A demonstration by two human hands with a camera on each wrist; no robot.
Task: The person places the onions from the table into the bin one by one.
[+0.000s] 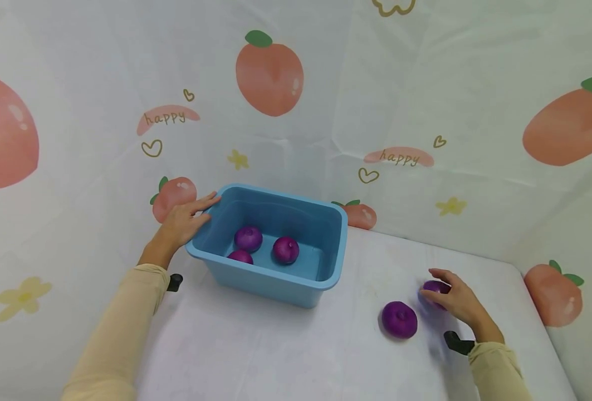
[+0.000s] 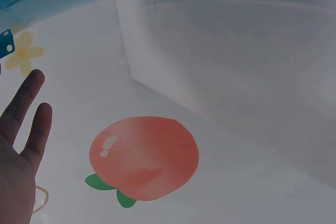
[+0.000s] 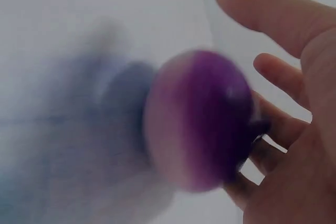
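My left hand point(image 1: 179, 225) rests at the left end of a blue plastic tub point(image 1: 275, 281), fingers stretched at its rim. Inside the tub lie three purple onions, one of them a round onion point(image 1: 285, 250) near the middle. Over at the right, my right hand point(image 1: 453, 298) is spread around another purple onion point(image 1: 435, 287). From the right wrist, that onion point(image 3: 202, 121) shows a pale base and a small stem turned toward the palm; the thumb stands apart from it. A further onion point(image 1: 399, 320) sits on the table just left of this hand.
A white cloth point(image 1: 285, 356) covers the table. Behind it hangs a white sheet point(image 1: 326, 100) printed with peaches, hearts and flowers, which also meets the table's right edge. A black wrist-camera piece point(image 1: 458, 342) juts from my right wrist.
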